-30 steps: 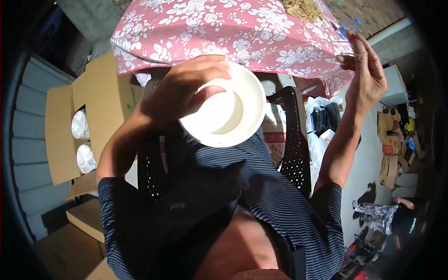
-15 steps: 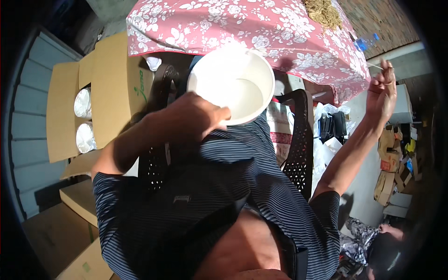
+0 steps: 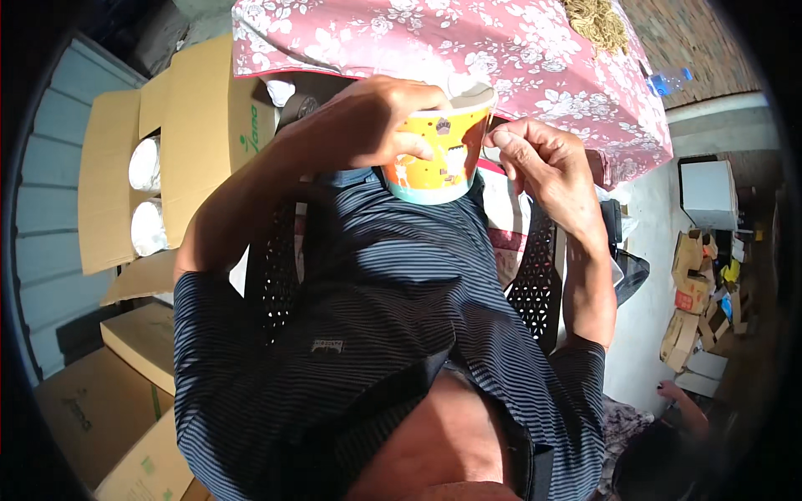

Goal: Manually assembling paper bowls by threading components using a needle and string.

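My left hand [image 3: 368, 125] grips a paper cup [image 3: 430, 154] with a yellow-orange printed side and a pale blue base. I hold it above my chest, just below the edge of the table [image 3: 535, 58]. The cup's side faces the camera and its white rim points toward the table. My right hand [image 3: 539, 159] is right beside the cup's right side, fingers curled and pinched together. I cannot tell whether anything is in those fingers. My striped dark shirt [image 3: 376, 284] fills the middle of the view.
A pink floral cloth covers the table, with a tan fibrous heap [image 3: 595, 21] on it. An open cardboard box [image 3: 196, 125] at left holds white cup stacks [image 3: 146, 163]. I sit on a black perforated chair [image 3: 530, 288]. Cardboard scraps [image 3: 693, 309] and another person [image 3: 660, 451] are at right.
The cup has turned from showing its white inside to showing its printed side. My right hand has come in from far out on the right to the cup's side.
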Demonstrator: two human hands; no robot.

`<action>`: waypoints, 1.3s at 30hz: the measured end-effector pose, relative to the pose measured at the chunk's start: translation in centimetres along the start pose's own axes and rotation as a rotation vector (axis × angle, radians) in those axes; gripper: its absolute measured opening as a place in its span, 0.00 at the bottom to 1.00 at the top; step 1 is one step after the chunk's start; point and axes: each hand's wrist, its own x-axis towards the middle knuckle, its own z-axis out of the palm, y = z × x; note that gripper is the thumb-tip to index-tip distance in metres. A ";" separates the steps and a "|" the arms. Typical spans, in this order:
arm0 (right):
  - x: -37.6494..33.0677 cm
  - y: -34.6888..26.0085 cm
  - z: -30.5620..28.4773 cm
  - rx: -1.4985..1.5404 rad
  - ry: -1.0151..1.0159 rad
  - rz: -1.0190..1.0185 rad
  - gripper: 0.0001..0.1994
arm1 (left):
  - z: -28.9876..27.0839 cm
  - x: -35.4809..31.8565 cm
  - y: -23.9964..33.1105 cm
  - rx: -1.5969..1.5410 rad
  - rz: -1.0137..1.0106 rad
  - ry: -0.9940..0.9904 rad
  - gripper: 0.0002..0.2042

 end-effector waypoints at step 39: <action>-1.9 2.5 3.6 -0.451 0.298 -0.583 0.16 | 2.1 0.4 3.5 -0.123 0.045 0.100 0.05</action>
